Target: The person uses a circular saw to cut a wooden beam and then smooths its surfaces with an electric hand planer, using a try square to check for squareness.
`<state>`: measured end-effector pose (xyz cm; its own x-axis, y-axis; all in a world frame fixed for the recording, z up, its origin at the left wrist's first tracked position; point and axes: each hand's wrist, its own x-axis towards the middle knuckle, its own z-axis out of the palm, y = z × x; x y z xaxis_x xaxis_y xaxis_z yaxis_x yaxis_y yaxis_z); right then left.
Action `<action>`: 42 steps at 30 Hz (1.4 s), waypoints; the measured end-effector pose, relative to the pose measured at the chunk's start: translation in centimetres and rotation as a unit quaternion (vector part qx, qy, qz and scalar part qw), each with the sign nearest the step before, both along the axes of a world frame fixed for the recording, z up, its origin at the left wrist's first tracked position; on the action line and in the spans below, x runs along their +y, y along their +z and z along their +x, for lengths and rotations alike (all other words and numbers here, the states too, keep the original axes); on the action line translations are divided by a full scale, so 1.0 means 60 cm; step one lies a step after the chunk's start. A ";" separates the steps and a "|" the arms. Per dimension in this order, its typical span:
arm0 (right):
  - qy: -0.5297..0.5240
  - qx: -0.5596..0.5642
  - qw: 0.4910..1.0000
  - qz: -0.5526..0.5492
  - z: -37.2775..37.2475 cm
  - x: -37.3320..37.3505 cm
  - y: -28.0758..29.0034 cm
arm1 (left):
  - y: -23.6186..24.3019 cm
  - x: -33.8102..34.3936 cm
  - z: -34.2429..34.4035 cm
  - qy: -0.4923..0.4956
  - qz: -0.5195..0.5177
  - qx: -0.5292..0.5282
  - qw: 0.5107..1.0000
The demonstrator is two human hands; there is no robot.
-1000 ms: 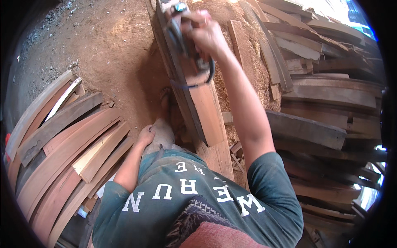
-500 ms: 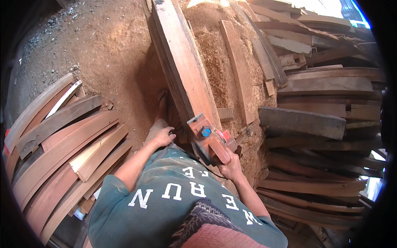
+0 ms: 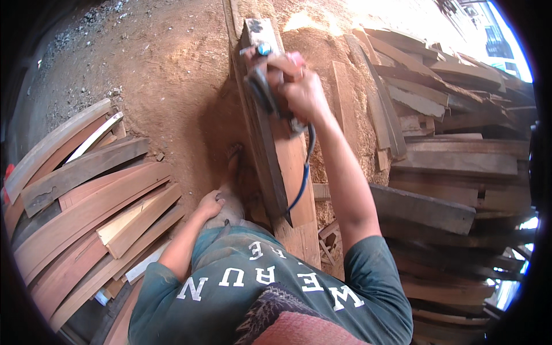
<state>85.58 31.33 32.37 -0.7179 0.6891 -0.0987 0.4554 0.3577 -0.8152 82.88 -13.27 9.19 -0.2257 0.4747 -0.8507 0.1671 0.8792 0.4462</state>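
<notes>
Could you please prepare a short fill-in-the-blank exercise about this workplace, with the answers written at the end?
1. The hand that grips the power tool is the person's ____ one.
2. The long beam under the tool is made of ____.
3. The lower part of the curved cord is ____ in colour.
4. The letters on the shirt are ____.

Missing words: right; wood; blue; white.

Right hand clenched, arm outstretched; left hand against leg
</notes>
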 end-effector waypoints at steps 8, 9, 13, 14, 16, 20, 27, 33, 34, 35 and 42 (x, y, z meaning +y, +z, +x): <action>-0.050 -0.003 0.995 -0.083 -0.269 0.239 -0.061 | 0.020 0.024 -0.047 0.057 -0.013 0.005 0.998; -0.076 0.002 0.985 -0.156 -0.288 0.246 -0.058 | 0.013 0.023 -0.045 0.068 -0.011 0.000 0.998; -0.028 0.067 0.985 -0.155 -0.246 0.221 -0.058 | 0.010 0.032 -0.028 0.067 -0.013 -0.005 0.998; -0.033 0.063 0.986 -0.149 -0.220 0.193 -0.049 | 0.015 0.038 -0.021 0.059 -0.018 -0.003 0.998; -0.044 0.009 0.997 -0.065 -0.162 0.150 -0.030 | 0.009 0.043 -0.005 0.016 0.002 0.014 1.000; -0.035 -0.053 0.997 -0.037 -0.001 0.036 -0.019 | -0.004 0.043 0.046 -0.011 0.055 0.012 0.998; -0.055 -0.007 0.995 -0.080 0.419 -0.268 -0.016 | 0.054 0.086 0.181 -0.098 0.163 0.092 0.977; -0.201 -0.072 0.956 -0.202 0.675 -0.504 0.044 | 0.101 0.129 0.353 -0.027 0.157 0.131 0.979; -0.218 -0.076 0.954 -0.189 0.698 -0.527 0.051 | 0.103 0.143 0.373 -0.004 0.147 0.153 0.977; -0.235 -0.082 0.952 -0.178 0.715 -0.544 0.061 | 0.102 0.153 0.384 0.020 0.135 0.173 0.975; -0.354 -0.022 0.915 -0.191 0.762 -0.580 0.068 | 0.030 0.145 0.361 0.078 0.242 0.188 0.949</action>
<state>131.32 -3.44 36.46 -0.0945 0.8896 -0.4469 0.4982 -0.3464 -0.7949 104.56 -4.59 10.97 -0.5697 0.7251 -0.3868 0.2795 0.6135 0.7385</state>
